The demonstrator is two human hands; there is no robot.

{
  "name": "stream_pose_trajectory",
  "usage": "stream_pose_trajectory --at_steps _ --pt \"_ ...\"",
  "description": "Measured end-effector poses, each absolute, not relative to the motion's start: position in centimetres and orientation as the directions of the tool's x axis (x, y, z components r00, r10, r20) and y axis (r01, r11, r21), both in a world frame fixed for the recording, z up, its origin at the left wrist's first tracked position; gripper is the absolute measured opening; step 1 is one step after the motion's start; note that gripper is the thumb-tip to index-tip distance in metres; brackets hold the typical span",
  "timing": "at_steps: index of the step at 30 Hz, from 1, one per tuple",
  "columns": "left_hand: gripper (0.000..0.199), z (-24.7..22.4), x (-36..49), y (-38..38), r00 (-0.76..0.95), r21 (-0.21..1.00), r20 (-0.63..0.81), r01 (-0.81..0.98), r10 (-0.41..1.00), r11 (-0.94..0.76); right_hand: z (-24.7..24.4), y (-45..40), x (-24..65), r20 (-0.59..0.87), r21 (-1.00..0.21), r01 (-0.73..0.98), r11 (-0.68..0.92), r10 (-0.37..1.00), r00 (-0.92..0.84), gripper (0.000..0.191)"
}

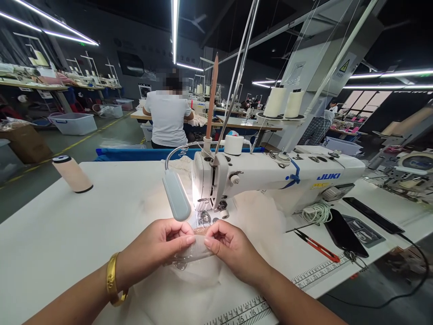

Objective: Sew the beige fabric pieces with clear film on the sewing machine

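Both hands pinch a piece of sheer white fabric [194, 250] in front of the sewing machine [257, 174]. My left hand [171, 239] grips it from the left, thumb pressed against the fingers. From the other side my right hand [230, 246] holds it the same way, a short gap between the two thumbs. A strip of brownish trim shows between the fingertips, just below the presser foot [204, 219]. More pale fabric spreads under the hands and behind the needle area. The lit grey lamp [177, 196] hangs left of the needle.
A cone of peach thread [72, 175] stands at the left of the white table [43, 239]. Red thread snips [318, 246], a black phone [347, 232] and a coiled cord [317, 213] lie right. A printed ruler runs along the front edge. A seated person [169, 115] works ahead.
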State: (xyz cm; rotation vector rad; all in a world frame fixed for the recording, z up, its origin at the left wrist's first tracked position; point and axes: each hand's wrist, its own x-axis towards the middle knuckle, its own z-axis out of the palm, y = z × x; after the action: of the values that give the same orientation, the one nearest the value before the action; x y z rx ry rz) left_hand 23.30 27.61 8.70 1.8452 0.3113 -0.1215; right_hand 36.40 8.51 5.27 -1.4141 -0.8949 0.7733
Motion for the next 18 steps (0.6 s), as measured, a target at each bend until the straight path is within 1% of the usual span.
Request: stream_pose_trajectory --at_steps 7,13,15,18 --pt "0.055 9.7 23.4 27.1 0.949 0.901 -0.245 0.298 0.199 -0.315 5.3 8.3 36.4 0.061 -0.995 0.095 0.018 0.876 0.479 0.046" --pt "0.051 10.2 23.2 27.0 0.960 0.896 -0.214 0.267 0.180 -0.356 5.3 8.2 36.1 0.070 -0.990 0.140 -0.001 0.862 0.502 0.045" --pt "0.046 11.3 22.5 27.0 0.971 0.881 -0.208 0.240 0.120 -0.408 5.9 7.6 35.3 0.074 -0.983 0.185 -0.024 0.860 0.505 0.040" --pt "0.039 13.8 20.9 27.2 0.976 0.797 -0.207 0.207 0.066 -0.568 7.3 6.4 33.4 0.087 -0.978 0.206 -0.012 0.881 0.465 0.029"
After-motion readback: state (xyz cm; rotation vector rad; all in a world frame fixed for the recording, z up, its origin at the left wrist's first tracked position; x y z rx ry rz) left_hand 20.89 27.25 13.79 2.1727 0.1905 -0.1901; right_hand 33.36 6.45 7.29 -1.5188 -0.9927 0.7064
